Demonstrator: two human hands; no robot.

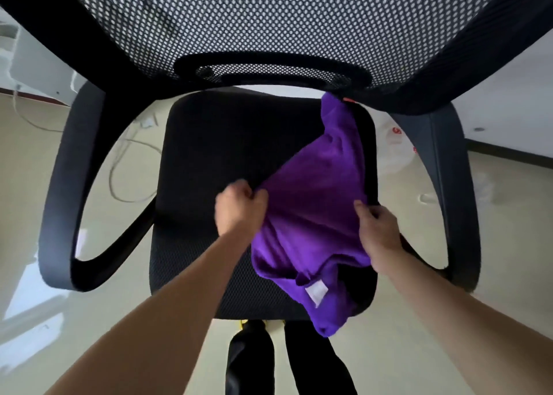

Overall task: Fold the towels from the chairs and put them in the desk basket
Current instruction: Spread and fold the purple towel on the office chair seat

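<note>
Towel: purple fleece towel (314, 215) over the right half of the black mesh office chair seat (209, 155); far corner up at the backrest base, near corner hanging off the seat's front edge.
Tag: white label (316, 292) sewn near the towel's lower corner.
Left hand: left hand (241, 207) fisted on the towel's left edge, cloth pinched tight.
Right hand: right hand (378, 230) gripping the towel's right edge, thumb on top.
Chair: perforated mesh backrest (269, 20), curved dark plastic armrests (59, 185) both sides.
Floor: pale glossy floor (30, 155), white cable (119, 167) looped left of the chair.
Basket: out of frame.
</note>
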